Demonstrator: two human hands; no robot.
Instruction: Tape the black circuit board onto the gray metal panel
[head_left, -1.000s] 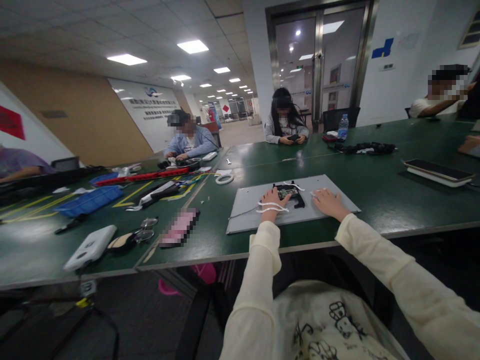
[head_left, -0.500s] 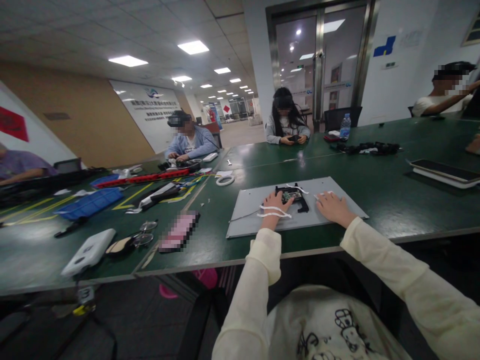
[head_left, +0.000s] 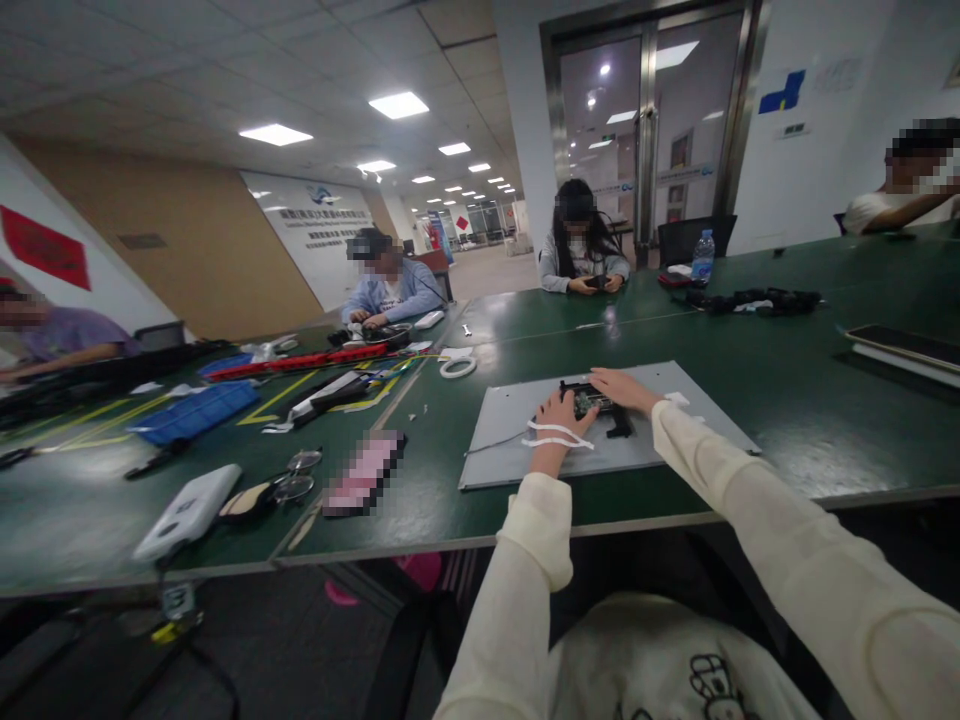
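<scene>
A black plastic frame with a circuit board lies on a grey panel in front of me. My left hand is at the frame's left side, fingers bent over its edge and thumb on the board. Two thin white strips cross that wrist. My right hand reaches over the frame's upper right with fingers stretched out, hiding part of it. Whether the right fingertips press on it cannot be made out. A grey cable runs left from beneath my left hand.
Left of the panel lie a pink phone, glasses and a white device. A tape roll and a blue basket sit farther back. Several co-workers are around the table; one person sits opposite.
My right hand has moved left from the panel's right part to the black frame, uncovering white pieces there. My left hand stays at the frame. The view has shifted slightly.
</scene>
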